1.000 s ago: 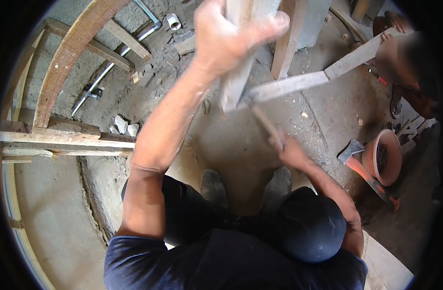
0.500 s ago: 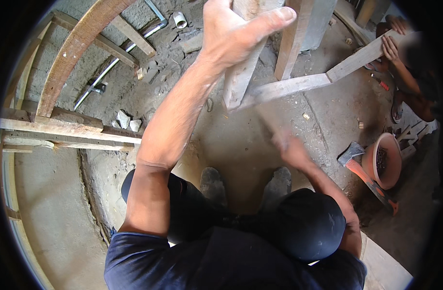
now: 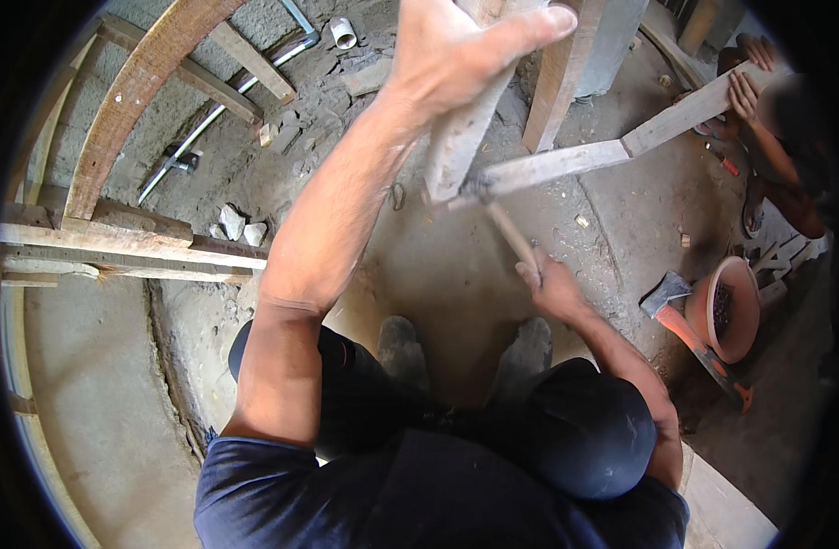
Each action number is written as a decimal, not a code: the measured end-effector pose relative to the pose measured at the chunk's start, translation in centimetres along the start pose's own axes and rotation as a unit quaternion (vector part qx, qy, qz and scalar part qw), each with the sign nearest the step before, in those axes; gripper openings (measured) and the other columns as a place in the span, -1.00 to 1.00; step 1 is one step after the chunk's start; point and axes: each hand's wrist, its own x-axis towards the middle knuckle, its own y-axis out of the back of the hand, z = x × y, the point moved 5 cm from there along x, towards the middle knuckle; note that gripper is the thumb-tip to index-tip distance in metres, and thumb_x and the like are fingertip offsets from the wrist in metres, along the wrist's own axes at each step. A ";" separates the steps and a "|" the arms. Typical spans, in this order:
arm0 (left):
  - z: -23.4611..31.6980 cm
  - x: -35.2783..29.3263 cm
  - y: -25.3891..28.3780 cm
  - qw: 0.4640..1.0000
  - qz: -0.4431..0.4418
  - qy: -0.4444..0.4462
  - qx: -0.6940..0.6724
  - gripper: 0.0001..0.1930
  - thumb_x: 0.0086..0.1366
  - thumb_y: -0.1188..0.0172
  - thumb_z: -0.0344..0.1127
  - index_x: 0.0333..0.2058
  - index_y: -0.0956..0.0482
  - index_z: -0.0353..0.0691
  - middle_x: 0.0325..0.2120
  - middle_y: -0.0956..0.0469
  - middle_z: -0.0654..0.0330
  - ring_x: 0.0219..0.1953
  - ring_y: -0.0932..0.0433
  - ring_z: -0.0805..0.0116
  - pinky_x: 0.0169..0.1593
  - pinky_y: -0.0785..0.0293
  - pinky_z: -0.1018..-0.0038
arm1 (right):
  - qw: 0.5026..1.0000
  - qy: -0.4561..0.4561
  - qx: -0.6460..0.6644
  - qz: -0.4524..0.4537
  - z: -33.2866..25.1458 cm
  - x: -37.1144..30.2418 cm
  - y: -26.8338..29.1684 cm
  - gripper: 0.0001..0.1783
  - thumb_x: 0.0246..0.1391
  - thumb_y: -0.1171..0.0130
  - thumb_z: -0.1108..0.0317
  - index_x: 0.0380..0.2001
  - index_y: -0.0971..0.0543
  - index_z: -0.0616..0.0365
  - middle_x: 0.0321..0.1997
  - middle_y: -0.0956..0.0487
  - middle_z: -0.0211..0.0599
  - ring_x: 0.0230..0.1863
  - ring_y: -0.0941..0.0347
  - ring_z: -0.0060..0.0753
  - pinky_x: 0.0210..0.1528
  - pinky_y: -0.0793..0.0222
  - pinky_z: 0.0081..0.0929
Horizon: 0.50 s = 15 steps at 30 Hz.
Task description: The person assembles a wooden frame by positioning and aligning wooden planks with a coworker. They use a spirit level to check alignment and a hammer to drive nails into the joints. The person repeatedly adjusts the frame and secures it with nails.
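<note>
At the top, my left hand (image 3: 456, 57) is closed round an upright wooden beam (image 3: 465, 137), its thumb stretched across the front. My right hand (image 3: 555, 285) grips a hammer (image 3: 511, 233) by its wooden handle. The dark, slightly blurred hammer head is at the beam's lower end, where it meets a slanting wooden piece (image 3: 561, 166); I cannot tell whether it touches. That piece continues to the right into another length of timber (image 3: 680, 119). A co-worker's two hands (image 3: 747, 87) hold the far end of that timber. Most fingers of my left hand are hidden.
An orange-handled hatchet (image 3: 689, 329) leans by a pinkish bucket (image 3: 735, 316) with small dark bits inside, to my right. Wooden framing (image 3: 108, 128) with a curved piece stands at left. Stones (image 3: 241, 226) and rubble lie on the ground, near a white pipe (image 3: 213, 119).
My right hand and the hammer, blurred before, now show more clearly, with the hammer head at the joint. My left hand and the beam have shifted slightly to the right.
</note>
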 end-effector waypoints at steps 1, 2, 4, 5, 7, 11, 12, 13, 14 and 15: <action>-0.1 -0.1 0.1 1.000 0.014 -0.018 -0.014 -0.50 0.18 -0.57 -0.26 -0.01 -0.55 -0.32 -0.23 -0.58 0.25 -0.19 -0.53 0.45 -0.09 -0.54 0.42 | 0.999 0.031 0.043 0.012 0.1 -0.5 -0.7 -0.61 0.48 -0.06 0.12 0.09 -0.40 0.23 -0.25 -0.64 0.33 -0.17 -0.60 0.53 -0.08 -0.44 0.25; -0.2 0.0 0.1 0.998 0.025 -0.041 -0.029 -0.50 0.17 -0.57 -0.26 0.00 -0.54 -0.32 -0.24 -0.58 0.26 -0.21 -0.53 0.46 -0.11 -0.54 0.44 | 0.995 0.037 0.081 0.034 0.4 -0.8 -1.1 -0.61 0.48 -0.06 0.11 0.08 -0.42 0.24 -0.25 -0.65 0.34 -0.16 -0.60 0.53 -0.07 -0.44 0.25; -1.0 -0.6 0.3 0.998 0.028 -0.012 -0.045 -0.50 0.17 -0.57 -0.27 0.00 -0.54 -0.30 -0.24 -0.59 0.29 -0.24 -0.54 0.49 -0.14 -0.54 0.46 | 0.991 0.037 0.118 0.055 1.0 -1.5 -1.1 -0.59 0.47 -0.08 0.08 0.07 -0.44 0.24 -0.26 -0.65 0.33 -0.16 -0.61 0.52 -0.08 -0.46 0.24; -1.5 -1.2 0.6 0.998 0.013 0.034 -0.054 -0.50 0.17 -0.57 -0.28 0.00 -0.54 -0.30 -0.24 -0.59 0.30 -0.25 -0.54 0.50 -0.15 -0.53 0.47 | 0.990 0.028 0.123 0.065 1.6 -2.0 -0.6 -0.58 0.46 -0.09 0.06 0.06 -0.45 0.24 -0.28 -0.65 0.31 -0.16 -0.62 0.49 -0.10 -0.47 0.22; -2.5 -1.2 0.8 0.991 -0.021 0.118 -0.062 -0.53 0.19 -0.55 -0.28 0.00 -0.54 -0.26 -0.26 -0.60 0.35 -0.31 -0.54 0.56 -0.22 -0.52 0.52 | 0.979 0.064 0.134 0.141 2.2 -2.0 1.4 -0.50 0.44 -0.14 -0.02 0.09 -0.47 0.23 -0.33 -0.66 0.27 -0.20 -0.64 0.45 -0.15 -0.51 0.15; -1.7 -0.6 0.8 0.994 -0.017 0.078 -0.071 -0.34 0.11 -0.58 -0.02 0.03 -0.55 -0.35 -0.28 -0.67 0.19 -0.26 -0.65 0.41 -0.05 -0.59 0.41 | 0.978 -0.041 0.158 0.127 5.8 -2.6 1.1 -0.46 0.43 -0.15 -0.06 0.14 -0.47 0.22 -0.26 -0.67 0.27 -0.16 -0.64 0.38 -0.06 -0.50 0.14; -1.6 -0.9 0.7 0.992 -0.016 0.102 -0.073 -0.34 0.14 -0.56 -0.02 0.05 -0.54 -0.36 -0.27 -0.67 0.17 -0.28 -0.66 0.41 -0.09 -0.60 0.40 | 0.971 -0.056 0.166 0.162 6.9 -2.9 1.0 -0.47 0.44 -0.13 -0.05 0.14 -0.47 0.22 -0.26 -0.67 0.23 -0.13 -0.65 0.34 0.01 -0.50 0.13; -1.2 -0.5 0.4 0.997 -0.013 0.065 -0.033 -0.28 0.22 -0.42 0.02 0.15 -0.44 -0.43 -0.37 -0.64 0.06 -0.35 -0.67 0.29 -0.25 -0.63 0.35 | 0.964 -0.054 0.191 0.175 7.9 -3.1 1.1 -0.47 0.45 -0.13 -0.03 0.17 -0.46 0.21 -0.27 -0.67 0.20 -0.19 -0.67 0.26 -0.06 -0.53 0.09; -1.2 -0.7 0.2 0.995 -0.023 0.087 -0.032 -0.21 0.21 -0.40 0.08 0.21 -0.42 -0.44 -0.37 -0.63 0.06 -0.36 -0.64 0.31 -0.26 -0.60 0.37 | 0.956 -0.090 0.224 0.167 9.2 -3.2 0.9 -0.48 0.45 -0.12 0.00 0.20 -0.45 0.20 -0.28 -0.67 0.17 -0.25 -0.69 0.18 -0.12 -0.56 0.05; -1.1 -0.7 0.0 0.995 -0.017 0.095 -0.035 -0.20 0.20 -0.40 0.09 0.21 -0.43 -0.44 -0.37 -0.63 0.06 -0.36 -0.64 0.32 -0.26 -0.60 0.37 | 0.947 -0.110 0.243 0.181 10.3 -3.1 1.0 -0.49 0.46 -0.12 0.03 0.21 -0.45 0.20 -0.29 -0.67 0.14 -0.30 -0.68 0.11 -0.18 -0.57 0.01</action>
